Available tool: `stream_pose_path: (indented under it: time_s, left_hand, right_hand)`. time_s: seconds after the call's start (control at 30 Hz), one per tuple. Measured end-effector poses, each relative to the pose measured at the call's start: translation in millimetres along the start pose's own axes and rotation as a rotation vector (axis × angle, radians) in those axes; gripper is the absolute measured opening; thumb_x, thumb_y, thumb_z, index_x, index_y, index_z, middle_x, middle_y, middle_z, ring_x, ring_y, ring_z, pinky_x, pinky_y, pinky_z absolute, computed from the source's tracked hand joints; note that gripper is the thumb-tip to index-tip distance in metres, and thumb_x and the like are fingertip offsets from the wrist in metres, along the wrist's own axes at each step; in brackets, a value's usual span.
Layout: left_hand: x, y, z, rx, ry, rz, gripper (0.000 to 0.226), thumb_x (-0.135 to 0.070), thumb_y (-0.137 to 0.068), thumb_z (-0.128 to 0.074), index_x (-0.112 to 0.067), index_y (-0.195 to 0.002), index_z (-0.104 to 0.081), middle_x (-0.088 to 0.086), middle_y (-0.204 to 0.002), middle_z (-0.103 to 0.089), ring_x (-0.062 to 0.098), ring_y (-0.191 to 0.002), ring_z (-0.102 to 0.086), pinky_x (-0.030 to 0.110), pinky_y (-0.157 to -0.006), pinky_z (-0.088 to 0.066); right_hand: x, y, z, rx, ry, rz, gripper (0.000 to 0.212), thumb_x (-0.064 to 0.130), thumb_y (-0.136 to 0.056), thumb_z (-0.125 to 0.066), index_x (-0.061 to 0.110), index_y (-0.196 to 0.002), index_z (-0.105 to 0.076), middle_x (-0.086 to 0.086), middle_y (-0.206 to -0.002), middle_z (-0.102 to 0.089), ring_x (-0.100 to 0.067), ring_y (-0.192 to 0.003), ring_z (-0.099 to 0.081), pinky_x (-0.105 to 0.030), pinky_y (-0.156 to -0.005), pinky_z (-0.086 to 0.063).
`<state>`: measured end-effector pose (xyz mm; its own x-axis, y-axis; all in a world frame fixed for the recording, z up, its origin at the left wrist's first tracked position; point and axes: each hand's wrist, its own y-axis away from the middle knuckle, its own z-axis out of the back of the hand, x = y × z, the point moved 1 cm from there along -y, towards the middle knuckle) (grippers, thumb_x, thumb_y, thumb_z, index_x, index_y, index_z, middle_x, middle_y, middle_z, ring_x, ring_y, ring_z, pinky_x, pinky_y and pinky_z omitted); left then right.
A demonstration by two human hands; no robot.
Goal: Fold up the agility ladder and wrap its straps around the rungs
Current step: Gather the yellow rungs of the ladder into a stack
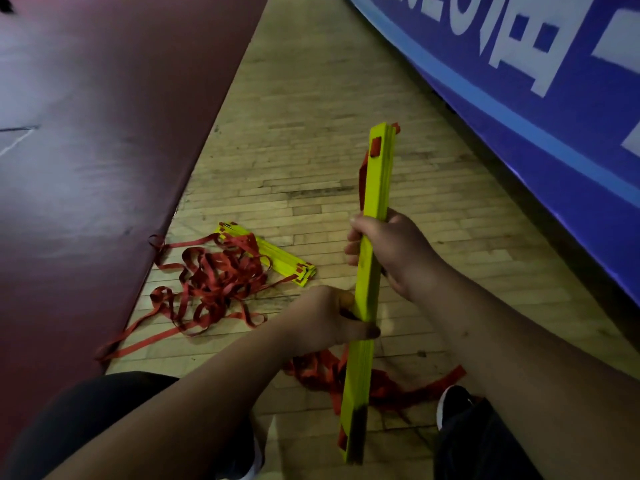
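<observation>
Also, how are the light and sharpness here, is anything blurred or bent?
Head view: dim light; pale glare on the red mat; on the blue banner the letters look soft and its edge bows slightly; the yellow rungs look fairly sharp.

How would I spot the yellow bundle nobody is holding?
Find the dark red mat on the left. Beside its edge red straps lie tangled on the wooden floor. The yellow stack lies flat among them, unlike the upright stack being held.
</observation>
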<state>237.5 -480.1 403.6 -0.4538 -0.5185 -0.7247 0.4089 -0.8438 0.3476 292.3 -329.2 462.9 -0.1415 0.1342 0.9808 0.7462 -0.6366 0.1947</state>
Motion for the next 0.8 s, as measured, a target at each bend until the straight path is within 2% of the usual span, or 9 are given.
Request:
stream_pose_path:
  time_s: [0.07,0.17,0.27,0.3,0.37,0.4,0.5,0.67,0.8]
  left_hand:
    - [-5,3,10,0.075,-0.074,0.016,0.028,-0.055,-0.087,-0.086,-0.028,-0.083,-0.076,-0.011,-0.071,-0.071,0.004,-0.063,-0.062,0.026,-0.066,-0.051]
    - [-6,10,37,0.147,-0.279,0.057,0.054,-0.073,-0.089,-0.073,-0.029,-0.12,-0.076,-0.01,-0.105,-0.078,0.009,-0.097,-0.072,0.035,-0.092,-0.06]
    - [-5,13,71,-0.199,-0.018,0.032,0.015,-0.037,-0.106,-0.067,-0.024,-0.108,-0.073,-0.003,-0.101,-0.079,0.023,-0.097,-0.075,0.053,-0.094,-0.063]
    - [-6,14,79,-0.35,0.112,-0.028,0.009,-0.026,-0.107,-0.064,-0.023,-0.105,-0.072,0.0,-0.1,-0.079,0.027,-0.097,-0.075,0.055,-0.094,-0.063]
    - [-14,16,91,-0.58,0.325,-0.174,0.012,-0.02,-0.108,-0.064,-0.025,-0.118,-0.069,0.002,-0.108,-0.078,0.026,-0.104,-0.075,0.046,-0.095,-0.062]
    - [-18,18,95,-0.641,0.392,-0.217,0.026,-0.026,-0.107,-0.068,-0.031,-0.132,-0.064,0.0,-0.115,-0.077,0.018,-0.107,-0.075,0.037,-0.095,-0.062]
    - [-28,23,98,-0.64,0.426,-0.3,0.061,-0.037,-0.104,-0.073,-0.047,-0.157,-0.044,-0.002,-0.122,-0.073,0.005,-0.11,-0.074,0.017,-0.092,-0.058]
    - [-24,20,96,-0.655,0.411,-0.259,0.054,-0.032,-0.095,-0.085,-0.04,-0.144,-0.065,-0.006,-0.105,-0.079,0.006,-0.096,-0.078,0.035,-0.094,-0.065]
    - [-22,20,96,-0.677,0.541,-0.264,0.055,-0.028,-0.092,-0.088,-0.038,-0.143,-0.07,-0.008,-0.102,-0.075,0.009,-0.095,-0.076,0.023,-0.087,-0.06]
  right_hand:
    - [-6,-2,-4,-0.012,0.068,-0.004,0.02,0.036,-0.093,-0.065,0.015,-0.09,-0.065,-0.004,-0.071,-0.065,-0.025,-0.065,-0.068,-0.052,-0.074,-0.064]
    - [-8,-4,-4,0.005,0.147,-0.008,0.022,0.041,-0.093,-0.061,0.018,-0.093,-0.063,-0.002,-0.072,-0.063,-0.024,-0.065,-0.065,-0.049,-0.071,-0.062]
    - [-9,-1,-1,0.042,0.391,-0.006,0.021,0.038,-0.106,-0.056,0.019,-0.105,-0.064,-0.004,-0.085,-0.069,-0.02,-0.071,-0.067,-0.028,-0.057,-0.057]
    - [-10,1,-2,0.058,0.475,0.012,0.021,0.04,-0.108,-0.054,0.021,-0.109,-0.064,-0.005,-0.09,-0.071,-0.02,-0.073,-0.069,-0.027,-0.057,-0.057]
    - [-11,6,-6,0.11,0.599,0.053,0.018,0.042,-0.109,-0.053,0.027,-0.115,-0.06,-0.004,-0.097,-0.072,-0.021,-0.08,-0.071,-0.036,-0.069,-0.061]
    - [-12,8,-9,0.144,0.653,0.066,0.015,0.042,-0.11,-0.053,0.03,-0.117,-0.059,-0.001,-0.099,-0.07,-0.02,-0.083,-0.07,-0.036,-0.072,-0.058]
    - [-17,14,-22,0.226,0.789,0.064,0.01,0.04,-0.111,-0.053,0.03,-0.113,-0.057,0.004,-0.094,-0.064,-0.013,-0.08,-0.062,-0.03,-0.062,-0.041]
    - [-27,22,-29,0.282,0.838,0.116,0.011,0.035,-0.113,-0.052,0.024,-0.114,-0.053,0.001,-0.092,-0.063,-0.013,-0.077,-0.061,-0.031,-0.058,-0.04]
    - [-28,23,-28,0.292,0.849,0.148,0.014,0.034,-0.113,-0.052,0.023,-0.12,-0.053,0.003,-0.093,-0.064,-0.011,-0.076,-0.062,-0.029,-0.058,-0.04]
